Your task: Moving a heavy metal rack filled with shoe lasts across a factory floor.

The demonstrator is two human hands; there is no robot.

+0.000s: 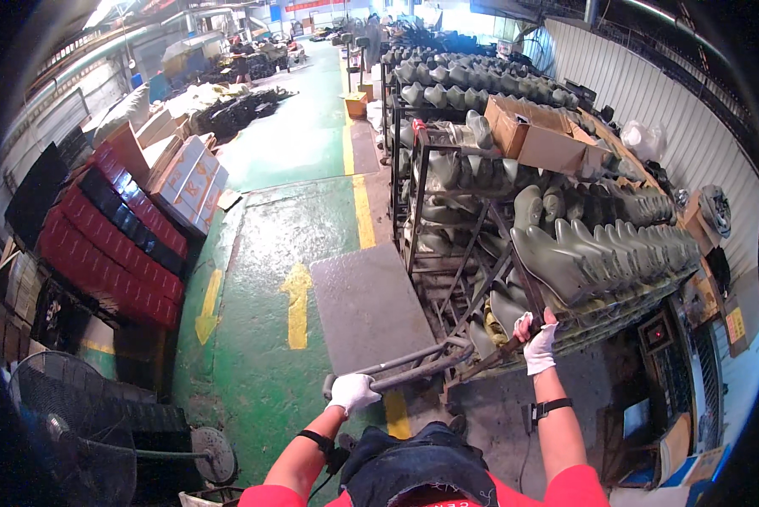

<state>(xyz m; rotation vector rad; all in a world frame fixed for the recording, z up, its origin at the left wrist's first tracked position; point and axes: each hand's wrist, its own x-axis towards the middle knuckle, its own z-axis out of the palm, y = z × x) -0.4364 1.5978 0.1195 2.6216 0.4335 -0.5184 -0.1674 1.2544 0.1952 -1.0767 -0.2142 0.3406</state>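
Left hand, white-gloved, is clenched around the near end of a grey metal handle bar that runs to the lower corner of a wheeled metal rack; right hand, also white-gloved, is closed on a slanted brace at the rack's near edge. Grey moulded boot forms are carried in rows on the rack's tiers, too many and too overlapped to be counted. One open cardboard box is seated on the rack's top edge, and two yellow arrows are painted on the green floor.
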